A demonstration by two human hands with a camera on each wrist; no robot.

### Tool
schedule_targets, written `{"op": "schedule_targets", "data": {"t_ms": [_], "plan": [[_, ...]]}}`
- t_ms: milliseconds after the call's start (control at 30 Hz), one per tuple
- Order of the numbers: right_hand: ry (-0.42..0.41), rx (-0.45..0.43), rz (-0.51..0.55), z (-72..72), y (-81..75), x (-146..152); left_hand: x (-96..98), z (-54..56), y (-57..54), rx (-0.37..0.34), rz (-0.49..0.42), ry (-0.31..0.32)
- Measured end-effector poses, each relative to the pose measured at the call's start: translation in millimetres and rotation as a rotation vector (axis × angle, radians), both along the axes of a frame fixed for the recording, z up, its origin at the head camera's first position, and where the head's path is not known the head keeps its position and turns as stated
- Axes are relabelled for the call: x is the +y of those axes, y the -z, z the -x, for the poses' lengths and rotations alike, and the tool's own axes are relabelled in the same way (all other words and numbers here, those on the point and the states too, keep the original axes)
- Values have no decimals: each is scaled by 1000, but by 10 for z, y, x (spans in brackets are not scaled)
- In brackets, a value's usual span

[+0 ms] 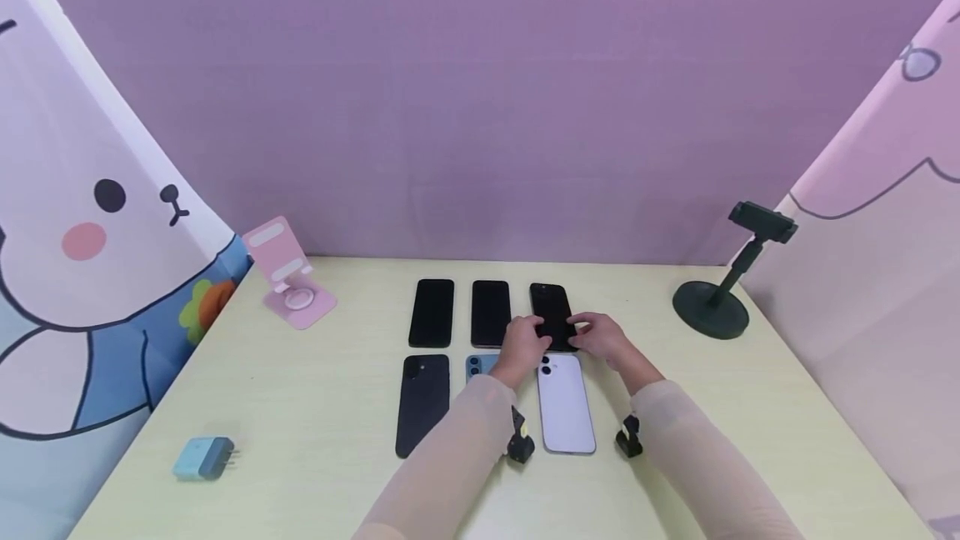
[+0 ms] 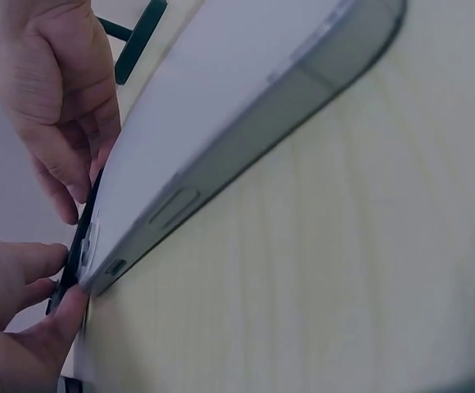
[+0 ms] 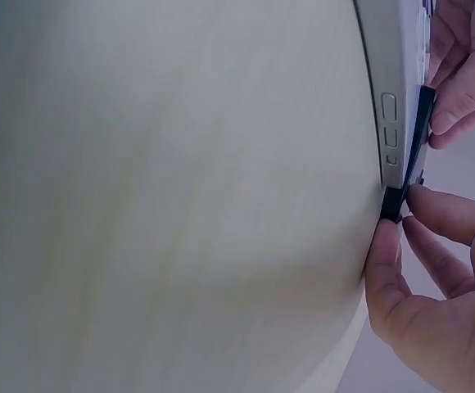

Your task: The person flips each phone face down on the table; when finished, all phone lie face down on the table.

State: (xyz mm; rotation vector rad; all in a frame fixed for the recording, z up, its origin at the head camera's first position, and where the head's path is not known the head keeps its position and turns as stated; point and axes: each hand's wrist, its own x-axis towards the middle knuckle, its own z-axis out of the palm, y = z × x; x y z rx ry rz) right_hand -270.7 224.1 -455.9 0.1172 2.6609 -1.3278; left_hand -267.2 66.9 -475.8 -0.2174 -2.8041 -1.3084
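Observation:
A black phone [image 1: 552, 311] lies back up at the right end of the back row, its camera end away from me. My left hand [image 1: 523, 348] grips its near left corner, thumb and fingers at the edge. At the opposite edge my right hand [image 1: 602, 337] pinches the near right corner; the right wrist view shows its thumb and fingertips against the dark phone edge [image 3: 421, 131]. Just in front lies a white phone [image 1: 566, 407], back up, filling much of the left wrist view. My left hand and sleeve partly cover a blue phone [image 1: 480, 363].
Two more black phones, one at the back left [image 1: 432, 313] and one in the back middle [image 1: 491, 311], share that row. A dark phone [image 1: 423, 402] lies front left. Around them stand a pink phone stand [image 1: 288, 273], a dark green stand [image 1: 712, 308] and a blue charger plug [image 1: 204, 458].

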Motion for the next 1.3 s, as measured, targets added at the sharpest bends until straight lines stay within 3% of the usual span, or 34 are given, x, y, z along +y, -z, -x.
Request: {"op": "schedule_targets", "data": {"t_ms": [267, 400, 567, 700, 767, 867, 1000, 1133, 1300], "plan": [[-3, -8, -46, -8, -32, -18, 17, -28, -10, -15, 18, -16], [-17, -2, -128, -13, -92, -57, -50, -29, -8, 3, -44, 34], [-65, 90, -169, -15, -217, -275, -334, 23, -85, 101, -93, 95], [-122, 122, -134, -31, -281, -576, -685, 44, -162, 163, -69, 42], [-136, 125, -154, -20, -287, -703, -841, 35, -194, 145, -70, 1], [-155, 105, -178, 7, -260, -844, -1006, 4, -216, 38, -35, -64], [-146, 40, -171, 37, -191, -947, -1073, -5, -180, -100, 17, -63], [-96, 6, -149, 64, -158, -1019, -1055, 26, -136, -119, 33, -30], [-61, -8, -131, 83, -174, -1097, -1045, 52, -131, -108, 36, -53]]}}
